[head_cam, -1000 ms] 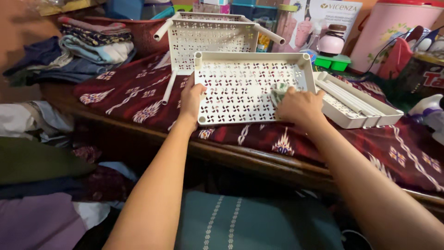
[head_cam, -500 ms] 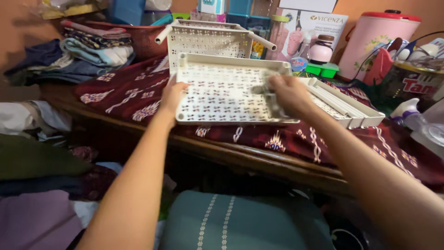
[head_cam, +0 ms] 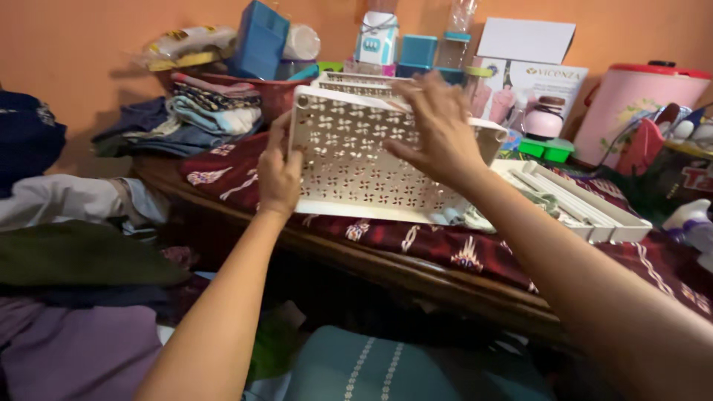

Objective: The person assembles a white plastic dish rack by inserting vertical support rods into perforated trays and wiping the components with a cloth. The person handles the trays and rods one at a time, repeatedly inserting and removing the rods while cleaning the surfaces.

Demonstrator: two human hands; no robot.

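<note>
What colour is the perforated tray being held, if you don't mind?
The tray is cream-white, seen best in the head view.
</note>
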